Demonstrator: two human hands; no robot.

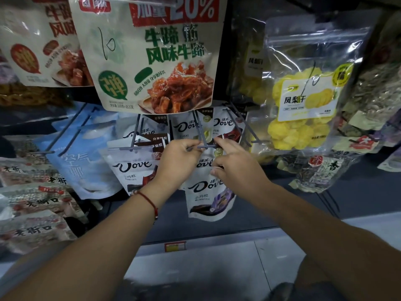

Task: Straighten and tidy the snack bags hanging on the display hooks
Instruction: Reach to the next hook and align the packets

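Observation:
White Dove chocolate bags hang on grey display hooks at the middle of the rack. My left hand [178, 157] pinches the front end of the middle hook [206, 146]. My right hand [234, 161] is at the same hook end, its thumb and fingers pinching the top of the front Dove bag [208, 192], which hangs down between my wrists. More Dove bags [134, 168] hang on the hook to the left, and others [186, 127] sit further back on the hooks.
A large green-lettered beef tendon snack bag [152, 61] hangs just above my hands. Clear bags of yellow dried pineapple [303, 94] hang to the right, pale blue bags [86, 161] to the left. An empty hook [240, 124] juts out at right. A shelf edge with a price tag [175, 246] runs below.

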